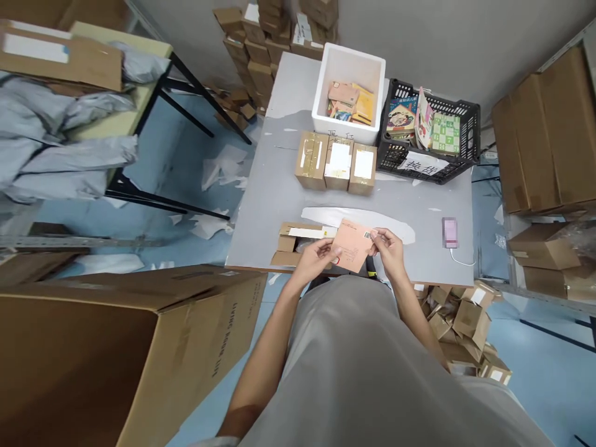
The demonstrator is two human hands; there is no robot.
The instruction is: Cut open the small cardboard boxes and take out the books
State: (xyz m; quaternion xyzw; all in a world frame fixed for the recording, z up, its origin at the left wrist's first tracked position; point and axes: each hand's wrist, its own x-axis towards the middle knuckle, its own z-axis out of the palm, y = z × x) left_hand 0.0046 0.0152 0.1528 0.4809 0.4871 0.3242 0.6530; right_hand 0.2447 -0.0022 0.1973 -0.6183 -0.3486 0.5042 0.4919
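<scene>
Between both hands I hold an orange-pink booklet [352, 245] with a barcode at its upper right corner. My left hand [316, 259] grips its left edge, the thumb lying over the front. At the right edge, my right hand [387, 247] pinches it near the barcode. Just behind my left hand lies an opened small cardboard box [286, 242] with a white label on its flap. A long white paper sheet [395, 226] rests on the table [261, 211] beyond the booklet.
Three taped cartons [338, 162] stand before a white foam box [321, 115] holding booklets. A black crate [470, 133] of books sits at the back right. Right of my hands is a phone [449, 233] on a cable. A large open carton [205, 335] stands at my left.
</scene>
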